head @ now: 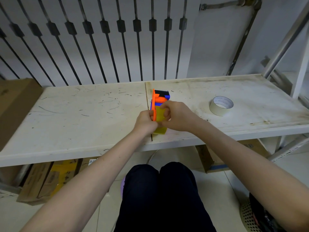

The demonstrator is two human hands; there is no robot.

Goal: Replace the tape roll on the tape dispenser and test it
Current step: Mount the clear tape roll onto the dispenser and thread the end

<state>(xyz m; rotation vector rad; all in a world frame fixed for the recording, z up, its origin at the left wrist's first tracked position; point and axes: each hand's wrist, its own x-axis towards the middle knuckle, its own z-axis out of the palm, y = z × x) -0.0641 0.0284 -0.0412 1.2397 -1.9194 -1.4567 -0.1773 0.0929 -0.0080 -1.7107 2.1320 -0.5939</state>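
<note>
An orange, blue and black tape dispenser [159, 98] with a yellow handle lies on the white shelf [83, 114] near its middle seam. My left hand [145, 122] grips the dispenser's orange side plate from the left. My right hand [175, 115] closes on its yellow part from the right, thumb pressed against it. A roll of beige tape [221, 106] stands apart on the shelf, to the right of my hands, and nothing touches it.
A brown cardboard box [15, 104] leans at the shelf's left end. More boxes [48, 178] sit under the shelf. Metal shelf uprights [287, 39] rise at the right. My knees [160, 190] are below the shelf's front edge.
</note>
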